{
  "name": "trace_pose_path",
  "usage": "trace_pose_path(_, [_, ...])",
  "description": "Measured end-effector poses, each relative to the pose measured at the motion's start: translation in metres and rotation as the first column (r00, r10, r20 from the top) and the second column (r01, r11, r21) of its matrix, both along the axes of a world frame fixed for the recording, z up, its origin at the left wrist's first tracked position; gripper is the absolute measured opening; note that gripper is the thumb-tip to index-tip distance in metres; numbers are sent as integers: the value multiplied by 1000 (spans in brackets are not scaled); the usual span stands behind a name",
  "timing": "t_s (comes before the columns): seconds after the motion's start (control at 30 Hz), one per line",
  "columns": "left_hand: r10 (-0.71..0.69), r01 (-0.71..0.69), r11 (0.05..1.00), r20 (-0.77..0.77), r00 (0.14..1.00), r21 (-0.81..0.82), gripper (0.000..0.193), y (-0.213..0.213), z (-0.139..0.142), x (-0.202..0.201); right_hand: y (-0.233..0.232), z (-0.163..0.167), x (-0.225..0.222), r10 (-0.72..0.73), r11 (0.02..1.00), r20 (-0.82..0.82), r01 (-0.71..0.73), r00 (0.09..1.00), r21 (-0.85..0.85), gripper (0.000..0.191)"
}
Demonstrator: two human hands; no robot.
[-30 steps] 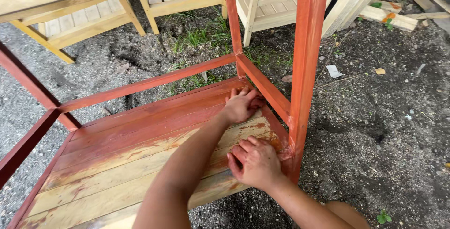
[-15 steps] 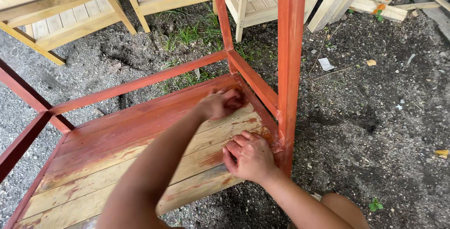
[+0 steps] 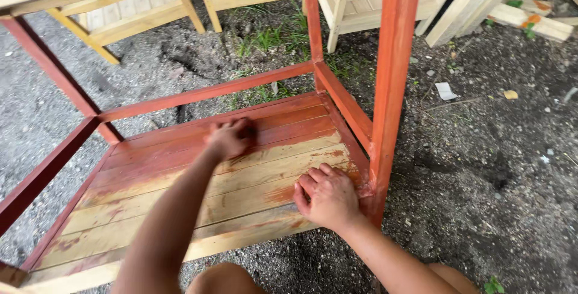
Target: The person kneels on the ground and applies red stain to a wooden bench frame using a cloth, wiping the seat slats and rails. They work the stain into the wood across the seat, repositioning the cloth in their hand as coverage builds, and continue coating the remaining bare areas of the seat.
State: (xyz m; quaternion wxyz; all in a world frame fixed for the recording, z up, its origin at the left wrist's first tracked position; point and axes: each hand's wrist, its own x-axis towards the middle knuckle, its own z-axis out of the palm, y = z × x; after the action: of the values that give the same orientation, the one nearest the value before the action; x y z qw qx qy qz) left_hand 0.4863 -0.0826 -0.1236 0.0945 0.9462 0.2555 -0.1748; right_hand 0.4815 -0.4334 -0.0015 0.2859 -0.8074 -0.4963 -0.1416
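A slatted lower shelf (image 3: 180, 209) of a wooden frame is stained red-brown at the back and bare, pale wood at the front. My left hand (image 3: 230, 137) rests on the stained slats near the shelf's middle. Its fingers are curled under and blurred, so anything inside them is hidden. My right hand (image 3: 328, 196) lies flat with fingers apart on the pale slats, right beside the red upright leg (image 3: 391, 89) at the near right corner.
Red rails (image 3: 205, 93) and legs box in the shelf on all sides. Unpainted wooden furniture (image 3: 355, 5) stands behind on gravel and dirt. Scrap boards (image 3: 530, 23) lie at the far right, and my knee (image 3: 223, 279) is at the bottom edge.
My left hand has slid left along the stained slats, away from the far right corner toward the shelf's middle. My right hand has stayed planted by the leg.
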Motion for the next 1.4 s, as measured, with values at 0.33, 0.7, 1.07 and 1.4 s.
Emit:
trace_pose_path(0.33, [-170,235,961,356,919,-146,52,-191,34,135,3,-1,1,45,996,109,-52,993,67,14])
trace_pose_path(0.7, [-58,67,997,225,973,-31,45,-70,49,7,25,-1,-37,-59,998,117,57,991,20,18])
trace_pose_path(1.07, [256,-288,945,202,945,152,39,201,46,-267,74,-13,-105,-281,942,218,312,935,-124,27])
trace_pose_path(1.4, [547,-562,821,149,824,99,49,243,55,-308,129,-14,-164,-226,966,234,248,946,-69,29])
